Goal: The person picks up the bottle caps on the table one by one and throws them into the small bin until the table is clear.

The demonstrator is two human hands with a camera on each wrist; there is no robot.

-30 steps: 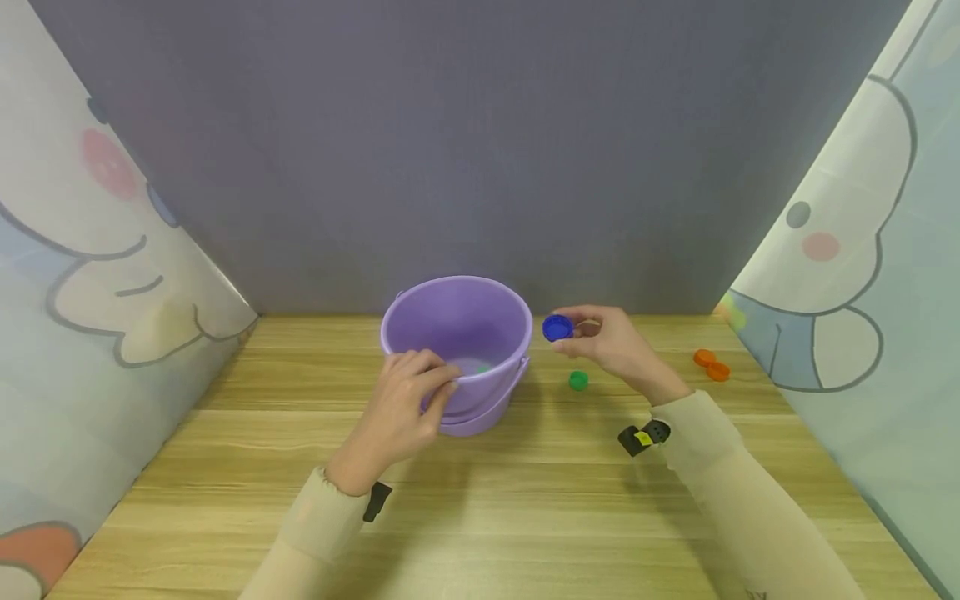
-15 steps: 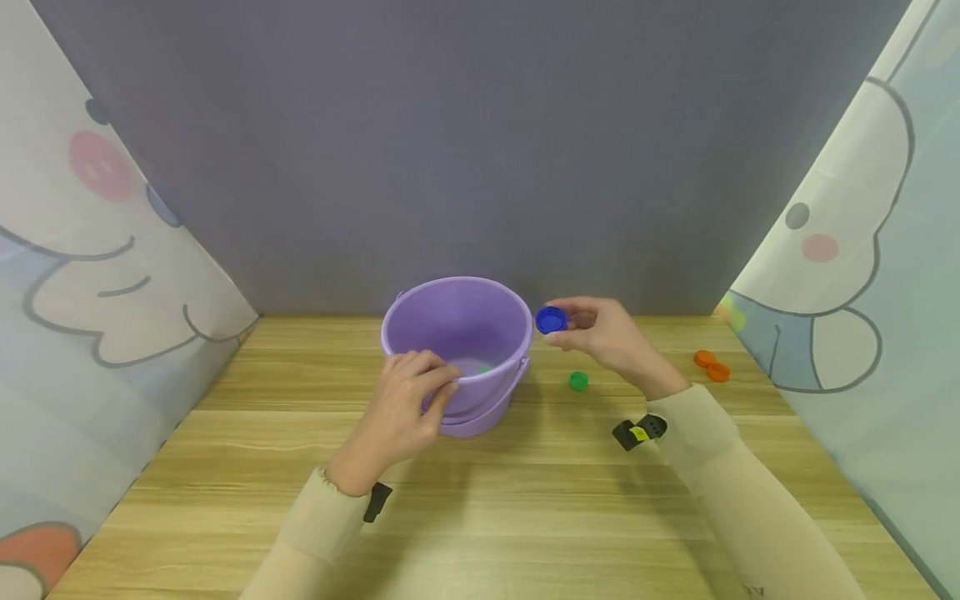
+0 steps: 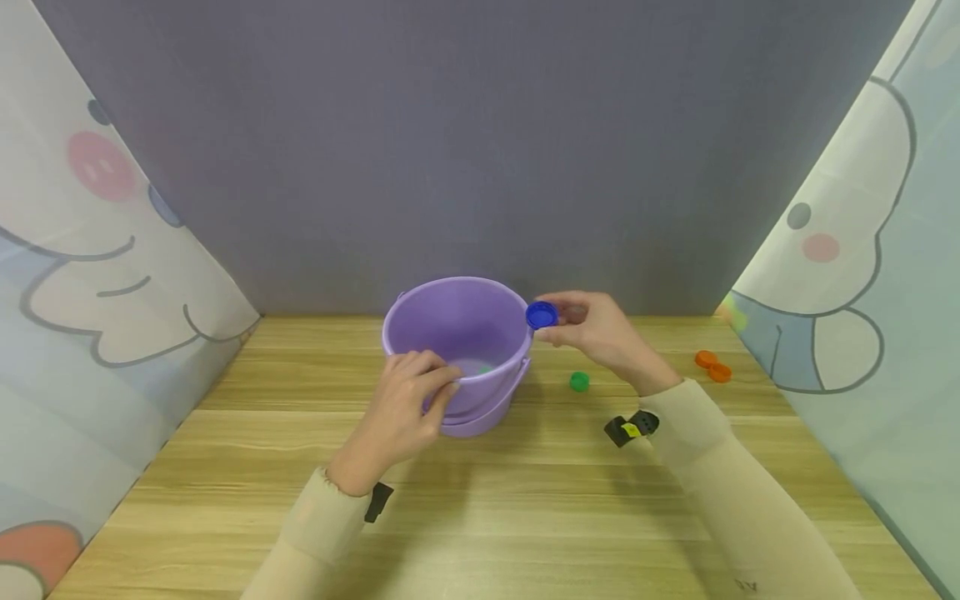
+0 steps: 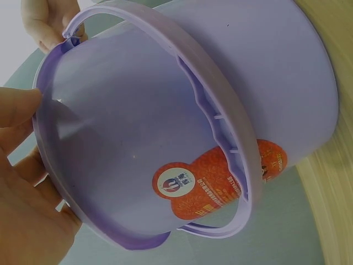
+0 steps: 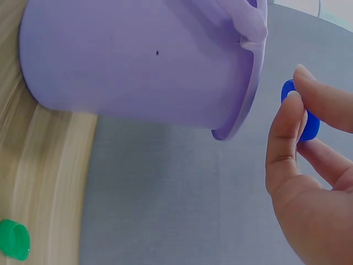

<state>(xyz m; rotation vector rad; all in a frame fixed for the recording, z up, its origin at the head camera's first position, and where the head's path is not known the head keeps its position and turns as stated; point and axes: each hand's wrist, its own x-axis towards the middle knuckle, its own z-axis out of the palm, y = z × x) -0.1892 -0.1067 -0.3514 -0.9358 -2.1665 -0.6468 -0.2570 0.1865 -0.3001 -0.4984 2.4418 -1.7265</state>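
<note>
A purple bucket (image 3: 480, 398) stands upright on the table, its handle hanging down the front. My left hand (image 3: 408, 404) grips the near rim, with the thumb outside and fingers over the edge; the left wrist view shows this grip and a red label (image 4: 204, 187) on the bucket's side. Between the thumb and fingers of my right hand (image 3: 600, 333) is a blue bottle cap (image 3: 542, 315), hollow side showing. In the head view the cap overlaps the bucket's right rim; the right wrist view shows it raised beyond the rim. A bit of green (image 3: 485, 369) shows inside the bucket.
A green cap (image 3: 579, 382) lies on the wooden table (image 3: 510, 517) right of the bucket. Farther right lie two orange caps (image 3: 706, 359), side by side. A grey panel (image 3: 480, 150) rises behind, and printed cloth walls flank both sides.
My right hand has moved left and slightly upward with the blue cap, from beside the bucket to its right rim. The left hand has stayed on the near rim.
</note>
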